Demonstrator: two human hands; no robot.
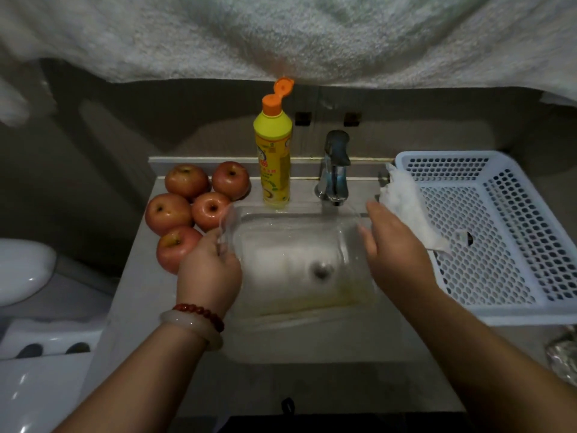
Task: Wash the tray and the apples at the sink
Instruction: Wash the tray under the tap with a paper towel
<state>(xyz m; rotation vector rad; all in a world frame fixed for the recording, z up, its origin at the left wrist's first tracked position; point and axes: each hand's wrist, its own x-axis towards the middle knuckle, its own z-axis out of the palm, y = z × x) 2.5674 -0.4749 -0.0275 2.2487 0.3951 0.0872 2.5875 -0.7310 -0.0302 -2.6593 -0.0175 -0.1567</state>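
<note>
Both hands' fingers curled on the blurred clear tray (pixel 296 245) over the sink (pixel 312 345), fingertips hidden behind its ends.

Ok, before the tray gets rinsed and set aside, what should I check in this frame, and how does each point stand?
1. Left hand grips the clear tray at its left edge: ok.
2. Right hand on the tray's right edge: contact likely, grip cannot tell.
3. Tray held over the sink, below the faucet: ok.
4. Water running: cannot tell.
5. White basket free to take the tray: not ok, a white cloth lies over its rim.
6. Five apples wait on the counter: ok.
</note>
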